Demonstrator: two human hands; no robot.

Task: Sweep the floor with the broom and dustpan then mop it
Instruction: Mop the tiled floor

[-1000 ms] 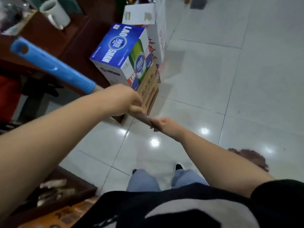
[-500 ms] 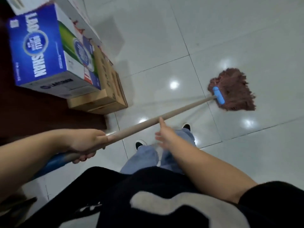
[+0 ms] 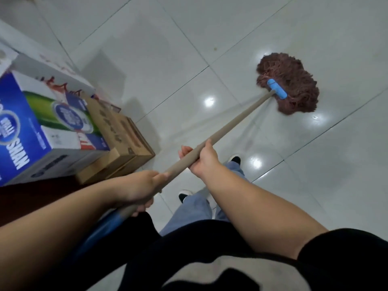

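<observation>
A mop with a brown stringy head (image 3: 290, 81) and a blue clamp (image 3: 277, 88) lies on the glossy white tile floor (image 3: 168, 49) at the upper right. Its tan wooden handle (image 3: 237, 120) slants down to the left and ends in a blue grip (image 3: 105, 226). My right hand (image 3: 202, 159) is wrapped around the middle of the handle. Lower on the handle, just above the blue grip, my left hand (image 3: 139, 189) holds it. No broom or dustpan is in view.
Stacked boxes stand at the left: a blue and green carton (image 3: 42, 127) on brown cardboard boxes (image 3: 123, 143), with a white box (image 3: 42, 61) behind. Dark wood furniture (image 3: 31, 198) is at the lower left. My feet (image 3: 234, 159) stand below the handle.
The mop head has slid further out to the right on the floor. My right hand, open beside the handle half a second ago, has closed around it. My view has tilted down.
</observation>
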